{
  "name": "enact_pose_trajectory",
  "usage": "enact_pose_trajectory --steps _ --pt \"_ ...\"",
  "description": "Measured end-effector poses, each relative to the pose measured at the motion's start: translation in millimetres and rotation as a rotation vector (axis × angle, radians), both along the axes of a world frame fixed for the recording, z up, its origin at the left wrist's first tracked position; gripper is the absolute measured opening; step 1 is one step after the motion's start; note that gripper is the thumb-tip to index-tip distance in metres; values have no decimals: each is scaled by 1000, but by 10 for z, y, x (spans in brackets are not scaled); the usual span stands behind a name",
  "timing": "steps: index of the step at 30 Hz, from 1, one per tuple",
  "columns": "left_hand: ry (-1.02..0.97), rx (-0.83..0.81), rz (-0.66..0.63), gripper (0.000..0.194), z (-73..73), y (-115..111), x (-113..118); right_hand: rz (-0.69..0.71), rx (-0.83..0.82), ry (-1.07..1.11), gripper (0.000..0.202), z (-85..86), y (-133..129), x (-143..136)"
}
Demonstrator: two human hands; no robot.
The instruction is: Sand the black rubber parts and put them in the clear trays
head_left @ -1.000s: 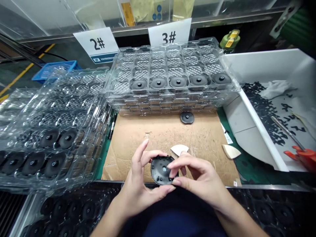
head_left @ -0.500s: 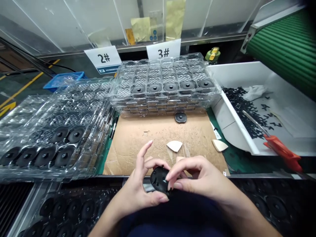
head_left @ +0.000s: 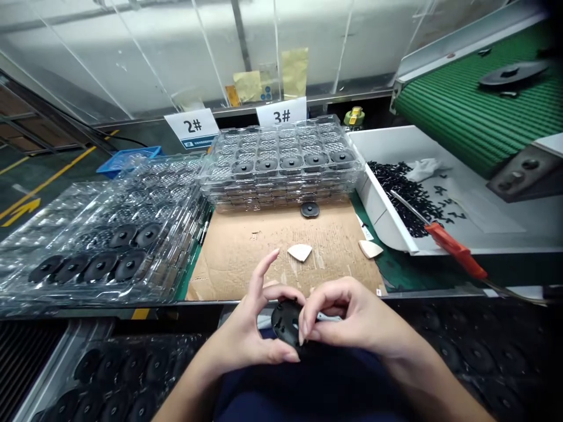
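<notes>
My left hand (head_left: 250, 328) grips a round black disc (head_left: 285, 321) by its edge, between thumb and fingers, with the index finger raised. At the disc's right side, the fingertips of my right hand (head_left: 347, 313) are pinched against its face; whether they hold a small part is hidden. Another black disc (head_left: 310, 209) lies at the back of the cardboard sheet (head_left: 241, 252). Two pale wedge-shaped pieces, one near the middle (head_left: 299, 252) and one at the right edge (head_left: 370, 249), rest beyond my hands.
Stacked clear trays (head_left: 281, 187) with black discs stand behind the cardboard, more trays (head_left: 171, 258) at left. A white bin (head_left: 382, 217) with small black parts and an orange-handled tool (head_left: 457, 249) is at right, below a green conveyor (head_left: 461, 99) carrying a disc.
The view has shifted, showing more of the conveyor and a disc on it. Both hands remain at the held disc, the right fingertips now closer together against it.
</notes>
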State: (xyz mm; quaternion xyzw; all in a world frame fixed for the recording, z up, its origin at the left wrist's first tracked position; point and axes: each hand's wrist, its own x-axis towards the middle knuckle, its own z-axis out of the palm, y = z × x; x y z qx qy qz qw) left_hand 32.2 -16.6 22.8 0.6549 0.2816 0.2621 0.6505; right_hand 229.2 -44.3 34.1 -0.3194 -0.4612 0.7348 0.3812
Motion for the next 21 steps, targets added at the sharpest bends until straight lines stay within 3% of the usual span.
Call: enact_pose_trajectory --steps 13,16,21 --pt "61 88 -96 104 57 -146 340 -169 -55 -1 16 -106 -361 300" --pt "141 139 -172 105 104 -127 421 -165 -45 -20 17 -108 -425 394" --pt "410 373 -218 105 247 -46 521 -190 -45 -116 18 -165 -438 498"
